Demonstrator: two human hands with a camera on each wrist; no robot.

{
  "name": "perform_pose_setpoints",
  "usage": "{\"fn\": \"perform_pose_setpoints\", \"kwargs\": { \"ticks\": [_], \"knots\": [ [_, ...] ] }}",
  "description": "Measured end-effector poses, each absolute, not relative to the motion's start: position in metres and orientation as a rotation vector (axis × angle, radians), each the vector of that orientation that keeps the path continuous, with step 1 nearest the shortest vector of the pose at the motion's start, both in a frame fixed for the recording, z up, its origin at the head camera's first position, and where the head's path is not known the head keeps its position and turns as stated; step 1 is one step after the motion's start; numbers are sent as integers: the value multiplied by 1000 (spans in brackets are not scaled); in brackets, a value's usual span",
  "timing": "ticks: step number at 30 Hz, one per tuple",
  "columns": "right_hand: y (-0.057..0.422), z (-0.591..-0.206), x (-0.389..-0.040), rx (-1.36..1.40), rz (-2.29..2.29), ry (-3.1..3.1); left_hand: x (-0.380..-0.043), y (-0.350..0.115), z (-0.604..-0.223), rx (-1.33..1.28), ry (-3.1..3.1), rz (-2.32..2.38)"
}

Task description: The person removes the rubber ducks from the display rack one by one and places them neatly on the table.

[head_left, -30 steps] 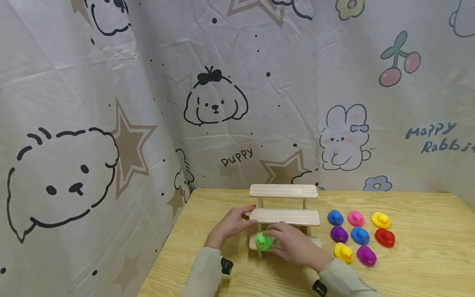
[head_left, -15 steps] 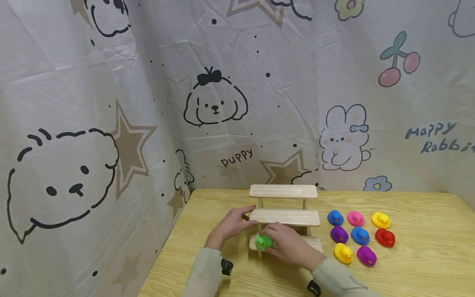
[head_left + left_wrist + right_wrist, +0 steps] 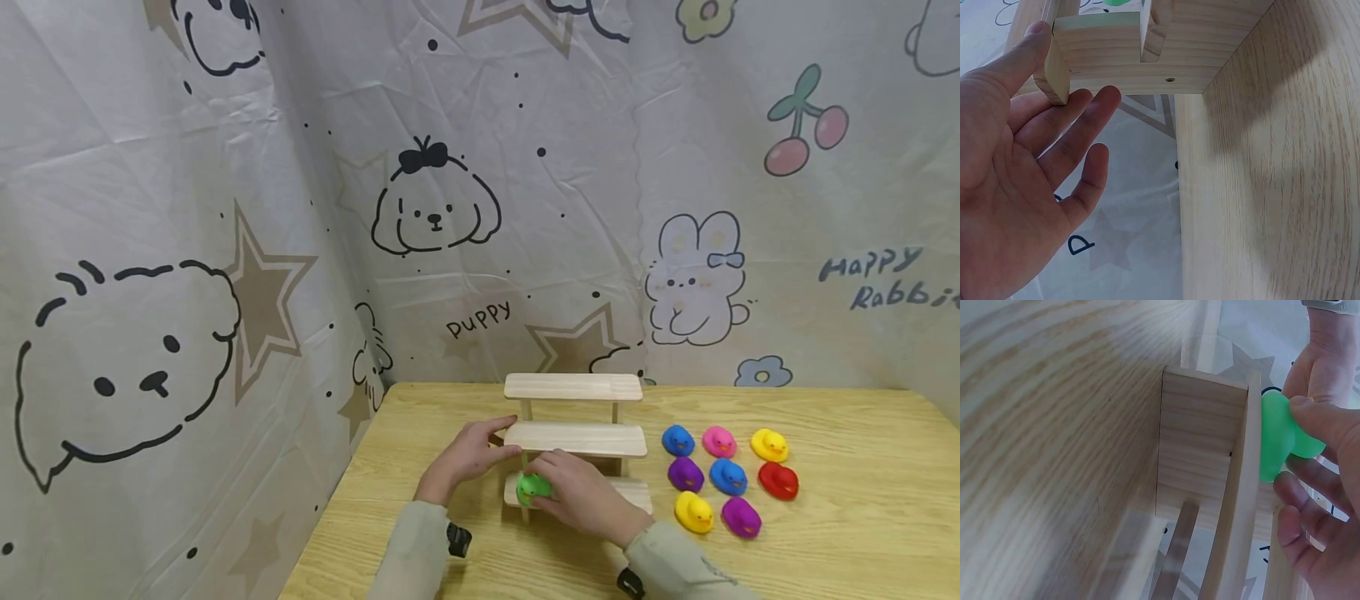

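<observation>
A three-tier wooden display rack (image 3: pixel 577 437) stands on the table. My left hand (image 3: pixel 468 457) holds the left end of its middle board; in the left wrist view the thumb lies on one face of the board end (image 3: pixel 1055 78), with the index finger behind it and the other fingers loosely extended. At the left end of the lowest board, my right hand (image 3: pixel 588 493) pinches a green rubber duck (image 3: pixel 529 489). The right wrist view shows the duck's flat base (image 3: pixel 1274 440) right at the board's surface, with the thumb on one side and fingers on the other.
To the right of the rack, several rubber ducks sit in loose rows, among them a pink duck (image 3: pixel 719 441), a red duck (image 3: pixel 778 480) and a yellow duck (image 3: pixel 693 512). A printed cloth (image 3: pixel 570 250) hangs behind and left of the wooden table (image 3: pixel 862 533).
My right hand and forearm have shifted slightly left, and the fingers now cover more of the green duck. The duck has moved slightly. My left hand has stayed on the rack.
</observation>
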State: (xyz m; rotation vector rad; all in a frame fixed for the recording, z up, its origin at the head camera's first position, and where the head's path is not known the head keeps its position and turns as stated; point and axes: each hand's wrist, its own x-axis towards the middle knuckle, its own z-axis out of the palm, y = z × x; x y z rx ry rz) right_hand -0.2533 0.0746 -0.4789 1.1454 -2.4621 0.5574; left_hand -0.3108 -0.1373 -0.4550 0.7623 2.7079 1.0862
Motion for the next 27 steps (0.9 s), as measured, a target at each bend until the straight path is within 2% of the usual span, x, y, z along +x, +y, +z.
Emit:
{"fn": "perform_pose_setpoints", "kwargs": {
  "ticks": [16, 27],
  "knots": [
    [84, -466, -245, 1172, 509, -2417, -309, -137, -453, 753, 2720, 1086],
    [111, -459, -242, 1224, 507, -2279, -308, -136, -453, 733, 2704, 1093]
  ]
}}
